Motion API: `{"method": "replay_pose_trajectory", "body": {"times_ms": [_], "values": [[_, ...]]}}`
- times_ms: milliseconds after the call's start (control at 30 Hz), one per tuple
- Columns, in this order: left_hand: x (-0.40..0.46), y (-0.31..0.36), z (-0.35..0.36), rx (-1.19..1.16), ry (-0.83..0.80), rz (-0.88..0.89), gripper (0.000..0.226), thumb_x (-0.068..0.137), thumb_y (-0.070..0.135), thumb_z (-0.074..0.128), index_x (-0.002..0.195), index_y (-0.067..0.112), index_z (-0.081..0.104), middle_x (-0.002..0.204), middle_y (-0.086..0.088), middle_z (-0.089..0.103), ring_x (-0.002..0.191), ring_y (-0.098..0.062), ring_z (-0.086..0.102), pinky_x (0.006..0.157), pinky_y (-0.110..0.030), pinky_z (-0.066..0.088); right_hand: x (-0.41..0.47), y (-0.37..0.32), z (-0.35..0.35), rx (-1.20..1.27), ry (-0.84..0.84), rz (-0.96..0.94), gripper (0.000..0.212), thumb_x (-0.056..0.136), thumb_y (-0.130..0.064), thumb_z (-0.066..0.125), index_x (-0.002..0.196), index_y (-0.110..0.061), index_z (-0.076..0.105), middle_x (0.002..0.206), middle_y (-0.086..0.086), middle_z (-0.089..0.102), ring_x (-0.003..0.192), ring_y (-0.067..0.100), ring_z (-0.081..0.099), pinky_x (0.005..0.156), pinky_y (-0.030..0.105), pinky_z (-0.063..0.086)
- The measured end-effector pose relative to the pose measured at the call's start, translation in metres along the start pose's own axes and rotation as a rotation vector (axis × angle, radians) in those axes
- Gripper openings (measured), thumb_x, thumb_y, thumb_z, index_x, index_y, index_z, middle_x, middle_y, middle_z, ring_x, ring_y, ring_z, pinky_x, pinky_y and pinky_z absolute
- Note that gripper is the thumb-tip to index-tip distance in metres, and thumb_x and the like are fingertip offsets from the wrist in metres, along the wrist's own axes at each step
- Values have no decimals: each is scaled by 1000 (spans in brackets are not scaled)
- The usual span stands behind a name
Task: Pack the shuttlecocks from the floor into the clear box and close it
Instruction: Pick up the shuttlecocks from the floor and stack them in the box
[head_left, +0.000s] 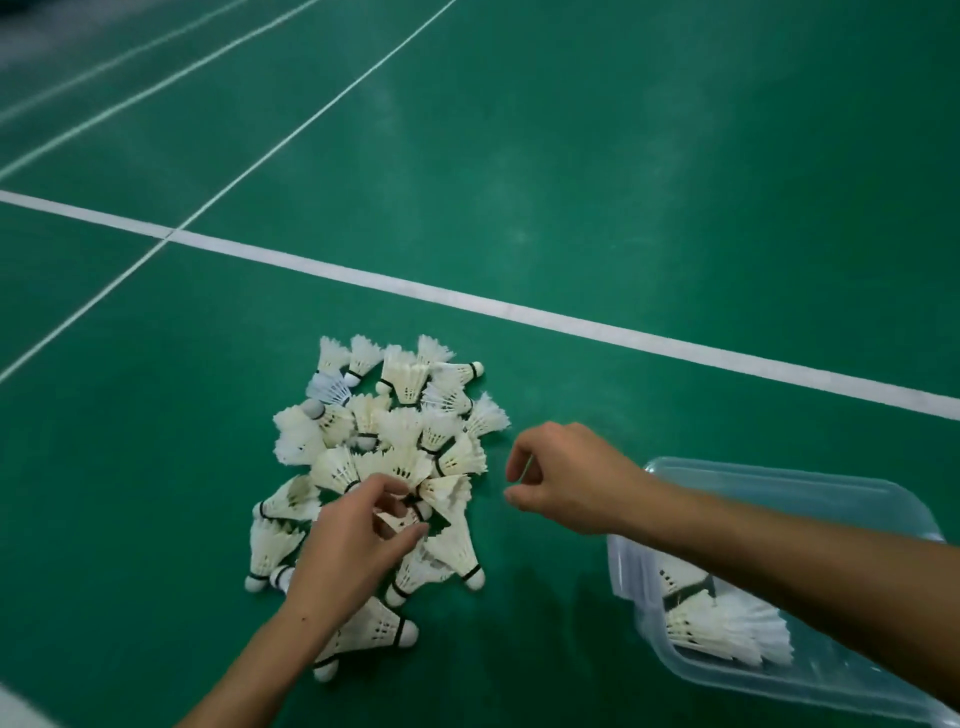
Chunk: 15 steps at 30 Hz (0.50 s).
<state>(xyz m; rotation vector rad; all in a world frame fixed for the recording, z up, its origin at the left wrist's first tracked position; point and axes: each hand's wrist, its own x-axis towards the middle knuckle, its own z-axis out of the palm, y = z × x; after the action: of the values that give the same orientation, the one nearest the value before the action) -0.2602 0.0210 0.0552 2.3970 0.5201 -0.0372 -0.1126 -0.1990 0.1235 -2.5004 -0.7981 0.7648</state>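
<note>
Your right forearm (779, 561) crosses the clear box (779, 480) and hides much of its inside, so you cannot count the shuttlecocks in it (727, 626). The box's near right corner runs off the picture's edge. Your left hand (348, 551) covers several shuttlecocks in the pile (395, 415); its fingers curl round one (402, 519), but the grip itself is partly hidden. Both arms are cut off at the bottom and right edges. The far top left corner of the floor (623, 156) is blurred.
</note>
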Motion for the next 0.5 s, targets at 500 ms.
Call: {"method": "replay_pose_trajectory", "body": {"times_ms": [500], "values": [[75,-42,16,483,86,253,15,87,42,81,89,28,77,116,8,61,105,-16,55,83,-33,51,89,-23,124,325,158,316,34,90,-42,78,111,-29,55,105,-3,67,95,21,66,80,39,55]]}}
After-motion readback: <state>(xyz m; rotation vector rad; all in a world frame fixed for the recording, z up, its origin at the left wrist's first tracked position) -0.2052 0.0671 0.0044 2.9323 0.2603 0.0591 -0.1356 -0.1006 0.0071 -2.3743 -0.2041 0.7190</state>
